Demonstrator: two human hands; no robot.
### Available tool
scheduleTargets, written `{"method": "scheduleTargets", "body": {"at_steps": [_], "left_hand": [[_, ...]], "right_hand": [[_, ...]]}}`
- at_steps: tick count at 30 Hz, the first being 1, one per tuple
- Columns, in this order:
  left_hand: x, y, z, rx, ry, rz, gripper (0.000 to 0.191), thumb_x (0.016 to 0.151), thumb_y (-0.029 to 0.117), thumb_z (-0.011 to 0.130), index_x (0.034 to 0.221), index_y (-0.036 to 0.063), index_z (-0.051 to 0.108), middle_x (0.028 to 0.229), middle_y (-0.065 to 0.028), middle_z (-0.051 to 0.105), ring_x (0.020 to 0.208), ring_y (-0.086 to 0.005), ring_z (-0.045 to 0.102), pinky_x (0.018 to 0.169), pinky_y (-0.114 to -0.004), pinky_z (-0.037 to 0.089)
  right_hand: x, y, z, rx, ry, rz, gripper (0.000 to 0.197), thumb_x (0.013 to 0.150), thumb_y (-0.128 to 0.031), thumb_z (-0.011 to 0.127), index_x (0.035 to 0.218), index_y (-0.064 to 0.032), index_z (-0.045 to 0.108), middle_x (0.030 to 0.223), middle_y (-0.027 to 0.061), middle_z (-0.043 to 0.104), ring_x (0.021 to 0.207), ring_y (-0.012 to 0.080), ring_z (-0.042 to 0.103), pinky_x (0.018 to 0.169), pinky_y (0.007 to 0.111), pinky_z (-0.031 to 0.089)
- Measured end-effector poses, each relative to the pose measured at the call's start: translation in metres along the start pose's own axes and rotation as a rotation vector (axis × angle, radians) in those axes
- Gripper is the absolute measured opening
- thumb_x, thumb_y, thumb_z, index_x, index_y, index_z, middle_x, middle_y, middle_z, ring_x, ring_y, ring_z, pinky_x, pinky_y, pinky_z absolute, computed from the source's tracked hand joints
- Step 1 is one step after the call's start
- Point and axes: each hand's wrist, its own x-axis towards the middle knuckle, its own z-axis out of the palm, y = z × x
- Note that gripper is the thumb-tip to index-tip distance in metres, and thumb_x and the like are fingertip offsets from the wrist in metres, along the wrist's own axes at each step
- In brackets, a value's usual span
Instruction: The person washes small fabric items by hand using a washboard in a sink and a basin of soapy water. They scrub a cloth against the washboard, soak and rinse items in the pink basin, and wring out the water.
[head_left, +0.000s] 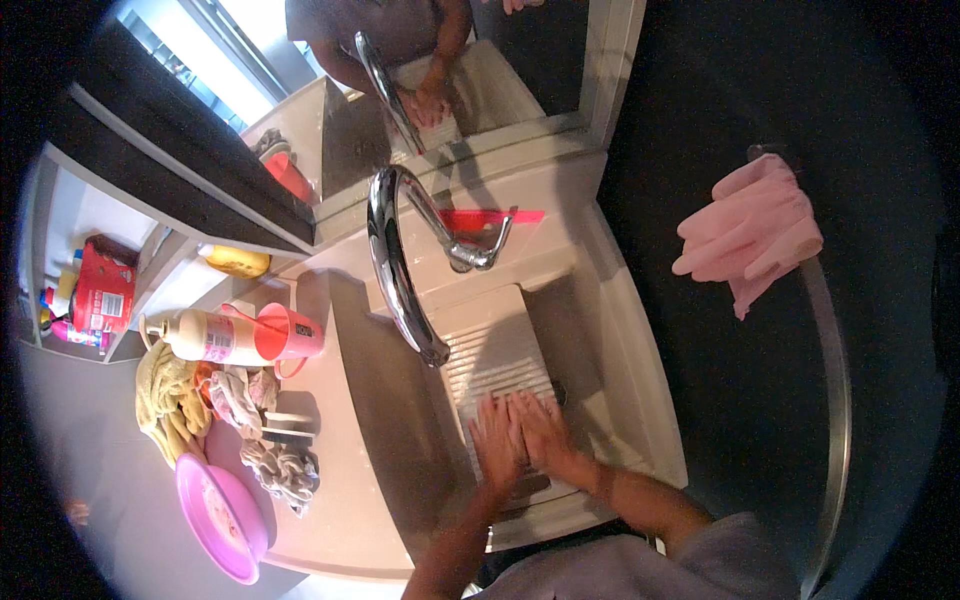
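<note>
Both hands rest side by side, palms down, on the lower part of a ribbed washboard (499, 352) leaning in a pale laundry sink (637, 375). My left hand (499, 442) lies along the left half of the ridges. Close against it, my right hand (544, 431) covers the right half. The palms hide the surface beneath them, so I cannot tell whether any cloth is under the fingers. A dark patch shows below the wrists. Over the sink's left side arches a chrome faucet (390, 247), its lever turned to the right.
On the left counter (345, 487) sit a purple basin (255, 517), bunched grey cloth (281, 472), a brush (289, 425), a pink mug (289, 334), a pump bottle (210, 337) and yellow cloth (169, 390). Pink rubber gloves (757, 225) hang at right. A mirror (517, 75) stands behind.
</note>
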Motion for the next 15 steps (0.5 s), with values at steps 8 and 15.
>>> {"method": "scheduleTargets", "body": {"at_steps": [8, 15], "left_hand": [[0.046, -0.039, 0.010, 0.121, 0.088, 0.130, 0.051, 0.109, 0.035, 0.032, 0.144, 0.0033, 0.050, 0.157, -0.0214, 0.039, 0.149, -0.0386, 0.029, 0.121, -0.057, 0.013], [0.014, -0.011, 0.008, 0.098, 0.081, -0.008, 0.050, 0.108, 0.031, 0.035, 0.148, 0.0022, 0.045, 0.161, -0.0211, 0.030, 0.152, -0.0391, 0.022, 0.122, -0.057, 0.013]], "right_hand": [[0.041, 0.013, 0.038, -0.017, 0.052, -0.001, 0.052, 0.101, -0.022, 0.039, 0.147, 0.0010, 0.043, 0.157, 0.0185, 0.038, 0.147, 0.0396, 0.032, 0.120, 0.055, 0.019], [0.014, 0.005, 0.014, -0.018, 0.000, -0.052, 0.054, 0.099, -0.020, 0.041, 0.148, 0.0016, 0.040, 0.156, 0.0200, 0.038, 0.146, 0.0404, 0.032, 0.119, 0.057, 0.021]]}}
